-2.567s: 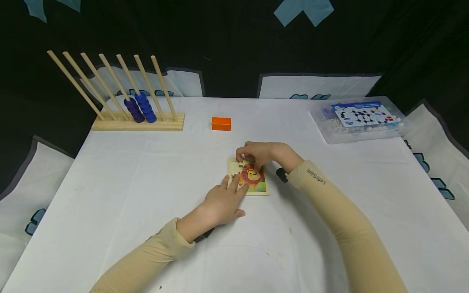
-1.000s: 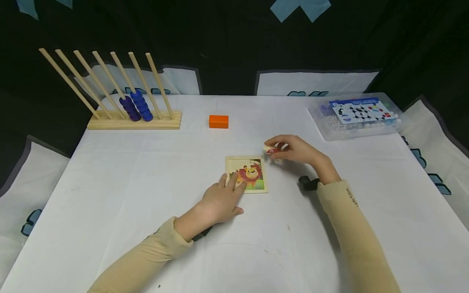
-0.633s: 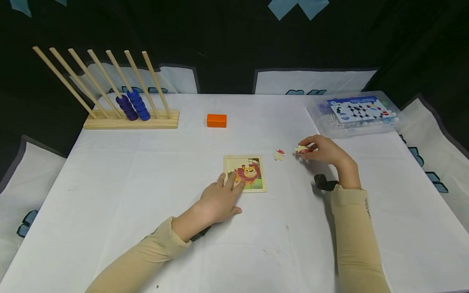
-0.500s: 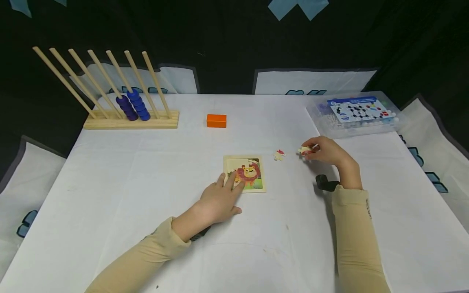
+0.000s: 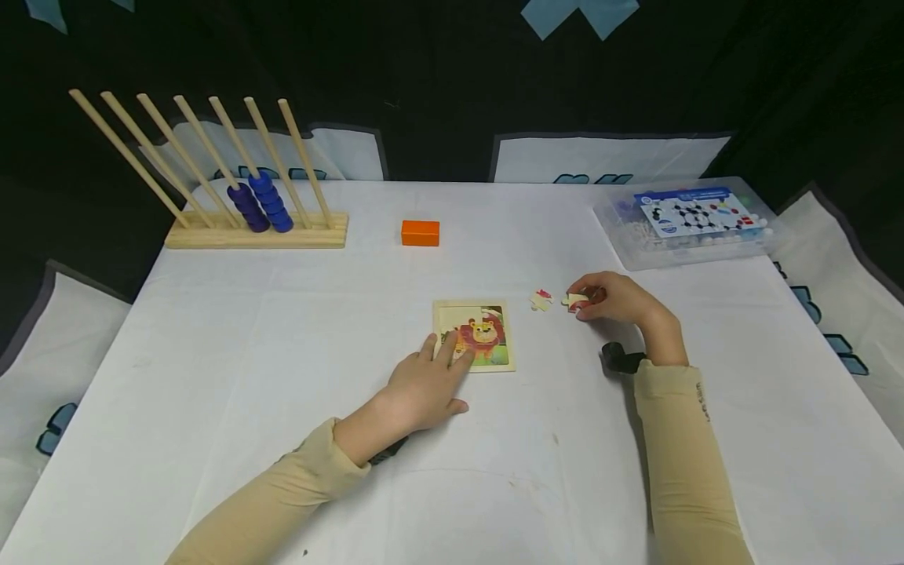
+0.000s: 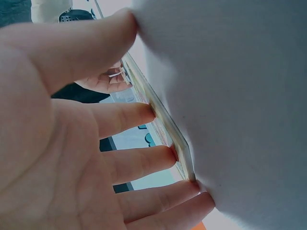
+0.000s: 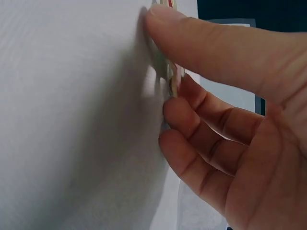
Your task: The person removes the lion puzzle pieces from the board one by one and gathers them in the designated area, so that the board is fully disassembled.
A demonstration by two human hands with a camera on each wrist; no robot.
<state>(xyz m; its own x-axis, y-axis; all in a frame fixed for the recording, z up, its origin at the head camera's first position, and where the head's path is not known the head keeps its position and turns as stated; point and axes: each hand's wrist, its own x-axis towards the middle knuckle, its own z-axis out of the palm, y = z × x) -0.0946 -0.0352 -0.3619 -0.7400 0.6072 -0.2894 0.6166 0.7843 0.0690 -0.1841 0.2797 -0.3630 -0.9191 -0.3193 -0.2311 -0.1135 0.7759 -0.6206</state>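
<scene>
Board (image 5: 453, 316): one, square, wooden, with a lion picture; flat near the middle of the table (image 5: 282, 408), pale recess bare at its far left corner.

Left hand (image 5: 424, 388): fingers straight and spread, some tips resting on the board's near left corner; thumb apart from it, toward the table's near edge.

Right hand (image 5: 614, 297): well apart from the left, thumb and fingers pinching a held piece (image 5: 575, 301), red and cream, to the right of the board. Whether that piece touches the table cannot be told.

Loose piece (image 5: 541, 300): one, red and cream; on the table between the board's far right corner and the held piece.

Block (image 5: 420, 233): orange, oblong; toward the table's far edge.

Rack (image 5: 257, 239): wooden, seven pegs; far left corner. Rings (image 5: 264, 205), dark blue and blue, stacked on two adjacent pegs.

Box (image 5: 657, 255): clear, with printed card (image 5: 699, 213); far right corner.
</scene>
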